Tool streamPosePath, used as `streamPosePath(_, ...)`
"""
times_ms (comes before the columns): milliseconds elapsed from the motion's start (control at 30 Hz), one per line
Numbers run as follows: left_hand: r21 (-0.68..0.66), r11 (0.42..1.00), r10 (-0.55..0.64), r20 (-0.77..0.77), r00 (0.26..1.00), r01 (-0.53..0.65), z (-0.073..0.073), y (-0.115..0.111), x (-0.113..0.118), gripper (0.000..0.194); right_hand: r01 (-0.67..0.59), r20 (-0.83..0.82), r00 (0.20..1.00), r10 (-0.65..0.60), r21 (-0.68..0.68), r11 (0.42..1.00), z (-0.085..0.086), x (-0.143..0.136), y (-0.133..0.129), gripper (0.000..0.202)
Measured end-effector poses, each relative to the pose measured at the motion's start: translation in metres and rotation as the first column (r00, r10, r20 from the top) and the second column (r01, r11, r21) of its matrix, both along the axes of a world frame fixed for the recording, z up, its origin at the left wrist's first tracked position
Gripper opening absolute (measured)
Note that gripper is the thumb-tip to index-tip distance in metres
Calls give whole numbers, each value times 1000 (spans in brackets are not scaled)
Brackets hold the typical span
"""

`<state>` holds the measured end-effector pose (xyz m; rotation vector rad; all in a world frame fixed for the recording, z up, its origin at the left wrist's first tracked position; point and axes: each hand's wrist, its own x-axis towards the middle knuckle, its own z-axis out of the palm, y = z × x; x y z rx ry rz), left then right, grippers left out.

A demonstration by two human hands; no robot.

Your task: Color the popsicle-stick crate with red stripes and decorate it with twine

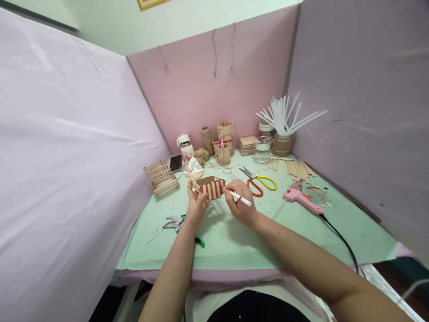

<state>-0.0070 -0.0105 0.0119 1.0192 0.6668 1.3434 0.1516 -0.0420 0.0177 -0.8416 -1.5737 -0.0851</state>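
Observation:
A small box of craft sticks (212,190), its side striped red and bare wood, is held up above the green tabletop. My left hand (198,205) grips its left end, where several thin sticks jut upward. My right hand (241,206) pinches a white marker (241,199) with a red tip, and that tip touches the right end of the striped side. Beneath my left forearm lie pruning shears (174,222) with green handles, partly hidden. Beyond my right hand rest scissors (258,180) with one red and one yellow handle.
A pink glue gun (303,200) with a black cord lies at the right. Loose craft sticks (299,170), a cup of water (263,150) and a pot of white glue sticks (284,144) stand behind. A stick tray (162,179) and a phone (175,162) are at the left.

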Motion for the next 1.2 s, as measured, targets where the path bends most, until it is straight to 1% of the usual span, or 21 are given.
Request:
streamPosePath(167, -50, 999, 15, 44, 999, -13, 0, 2, -2, 81, -7, 30, 1000, 8, -21, 1000, -2, -3, -1, 13)
streamPosePath(267, -74, 997, -4, 43, 999, 7, 0, 4, -3, 77, -10, 19, 1000, 10, -12, 1000, -3, -3, -1, 15)
streamPosePath(367, -90, 995, -45, 32, 998, 48, 2, 3, -4, 71, -25, -22, 999, 25, 7, 1000, -3, -1, -2, 11)
streamPosePath(433, -93, 993, -76, 25, 997, 78, 4, 2, -4, 69, -18, -85, 996, 20, 24, 1000, -2, 0, -2, 8)
streamPosePath(533, -81, 990, -116, 20, 993, 117, 5, 1, -4, 68, 20, -162, 987, -11, 54, 998, 1, 3, -2, 8)
streamPosePath(600, -70, 989, -125, 21, 992, 127, 3, 1, -5, 67, 39, -166, 986, -28, 63, 997, 3, 4, -1, 8)
streamPosePath(667, -53, 992, -112, 18, 993, 113, 0, 2, -5, 69, 50, -153, 987, -40, 62, 997, 3, 4, -1, 8)
streamPosePath(733, -33, 996, -83, 8, 997, 83, -3, 4, -5, 77, 60, -139, 989, -52, 55, 997, 3, 4, -1, 8)
streamPosePath(833, -5, 998, -57, 2, 998, 57, -5, 4, -4, 87, 51, -155, 987, -46, 24, 998, 2, 4, 1, 7)
streamPosePath(900, 13, 998, -57, 2, 998, 57, -4, 3, -2, 90, 18, -216, 976, -20, -13, 1000, 1, 3, 2, 8)
streamPosePath(967, 31, 998, -61, -6, 998, 61, -2, 1, 0, 91, -31, -308, 951, 7, -73, 997, 0, 3, 4, 10)
streamPosePath(1067, 48, 996, -72, -23, 997, 73, 0, -1, 1, 92, -111, -428, 904, 24, -179, 978, 1, 4, 5, 15)
streamPosePath(1200, 34, 998, -46, -30, 999, 47, 0, -2, 1, 95, -149, -492, 870, 24, -216, 965, 3, 3, 5, 18)
